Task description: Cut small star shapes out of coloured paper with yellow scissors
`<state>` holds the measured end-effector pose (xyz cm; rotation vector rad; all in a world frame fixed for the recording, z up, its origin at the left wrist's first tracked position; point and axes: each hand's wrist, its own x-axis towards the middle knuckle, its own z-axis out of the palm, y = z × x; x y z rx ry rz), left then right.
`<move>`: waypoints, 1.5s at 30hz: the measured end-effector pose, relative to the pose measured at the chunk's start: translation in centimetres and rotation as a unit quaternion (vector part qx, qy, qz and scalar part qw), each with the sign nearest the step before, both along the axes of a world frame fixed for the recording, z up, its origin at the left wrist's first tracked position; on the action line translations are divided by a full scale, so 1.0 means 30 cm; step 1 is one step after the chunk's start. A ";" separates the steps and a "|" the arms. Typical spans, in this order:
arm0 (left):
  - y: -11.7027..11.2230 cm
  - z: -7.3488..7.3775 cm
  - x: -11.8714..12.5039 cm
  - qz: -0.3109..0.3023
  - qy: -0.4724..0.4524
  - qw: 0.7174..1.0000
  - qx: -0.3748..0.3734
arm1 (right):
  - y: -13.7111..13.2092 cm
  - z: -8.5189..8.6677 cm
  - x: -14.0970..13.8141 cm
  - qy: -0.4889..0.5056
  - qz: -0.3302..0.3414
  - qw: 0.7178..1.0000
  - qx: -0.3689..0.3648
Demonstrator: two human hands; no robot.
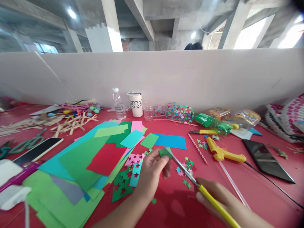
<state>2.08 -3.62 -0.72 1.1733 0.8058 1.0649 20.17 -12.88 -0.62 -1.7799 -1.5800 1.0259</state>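
Observation:
My left hand pinches a small piece of green paper between thumb and fingers. In my right hand is a pair of scissors with yellow handles, the fingers closed around them. The metal blades point up and left, and their tip lies at the green paper. Below the hands, small paper stars in green, pink and blue are scattered on the red table. Sheets with star-shaped holes, such as the dark green punched sheet, lie just left of my left wrist.
Coloured paper sheets cover the table's left side. A water bottle, a white cup and a star-filled bottle line the back panel. At right are a yellow glue gun with its cord, a green bottle and a black tablet.

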 end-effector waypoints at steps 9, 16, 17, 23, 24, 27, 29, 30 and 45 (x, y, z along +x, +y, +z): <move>0.027 0.000 -0.009 0.036 0.008 0.999 0.010 | 0.014 -0.013 0.007 0.073 0.025 0.997 -0.009; 0.025 -0.003 -0.008 0.028 -0.021 0.999 -0.023 | -0.010 0.012 0.029 0.112 0.056 0.987 -0.096; 0.024 -0.003 -0.008 0.027 -0.021 0.999 -0.026 | -0.013 0.012 0.032 0.109 0.052 0.988 -0.101; 0.009 -0.007 -0.001 0.016 -0.009 1.000 -0.023 | -0.016 -0.002 0.037 0.098 0.077 0.989 -0.075; 0.005 -0.007 0.001 0.012 -0.003 1.000 -0.017 | -0.015 -0.004 0.035 0.101 0.080 0.989 -0.069; -0.004 -0.007 0.005 0.003 0.013 1.000 0.000 | -0.011 -0.001 0.027 0.116 0.080 0.988 -0.060; -0.006 -0.005 0.005 0.002 0.019 1.000 0.005 | -0.008 0.008 0.023 0.125 0.083 0.987 -0.063; -0.007 -0.005 0.004 0.001 0.022 1.000 0.007 | -0.008 0.013 0.022 0.126 0.089 0.986 -0.068; -0.013 -0.003 0.004 0.010 0.027 1.000 -0.005 | -0.027 -0.002 0.028 0.068 0.063 0.995 -0.040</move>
